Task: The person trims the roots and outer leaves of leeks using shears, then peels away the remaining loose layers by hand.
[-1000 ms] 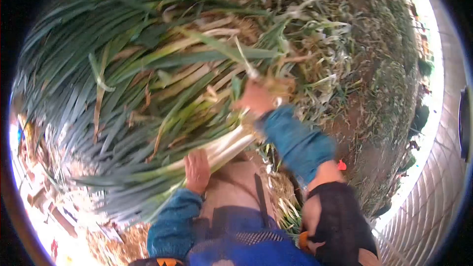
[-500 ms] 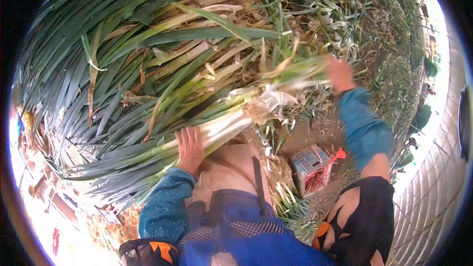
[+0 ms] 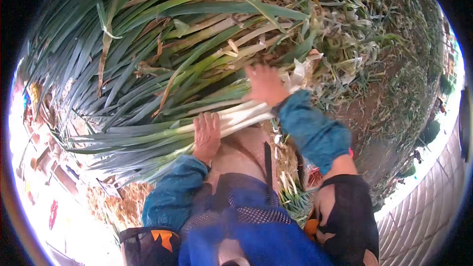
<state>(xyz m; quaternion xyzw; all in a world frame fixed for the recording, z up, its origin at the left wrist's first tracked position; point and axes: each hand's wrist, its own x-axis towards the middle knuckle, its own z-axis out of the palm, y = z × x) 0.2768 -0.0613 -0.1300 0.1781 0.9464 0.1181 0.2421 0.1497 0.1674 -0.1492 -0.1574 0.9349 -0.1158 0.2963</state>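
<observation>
A small bunch of green onions (image 3: 241, 118) lies across my lap, white stalks to the right and long green leaves to the left. My left hand (image 3: 207, 135) is closed around the stalks, fingers over the top. Just beyond them my right hand (image 3: 266, 86) is open, fingers apart, above the near edge of a large pile of green onions (image 3: 162, 54). The root ends of the bunch are hidden behind my right wrist. Beside that wrist hang pale peeled skins (image 3: 298, 74).
Stripped leaves and skins (image 3: 340, 51) litter the soil on the right. Trimmed green onions (image 3: 295, 197) lie by my right leg, next to a box of red ties (image 3: 314, 175) mostly hidden by my arm. A pinkish cloth (image 3: 244, 152) covers my lap.
My right hand has come back left from the litter to the pile, and the leaves that trailed from it are out of it. The left hand keeps its hold on the bunch.
</observation>
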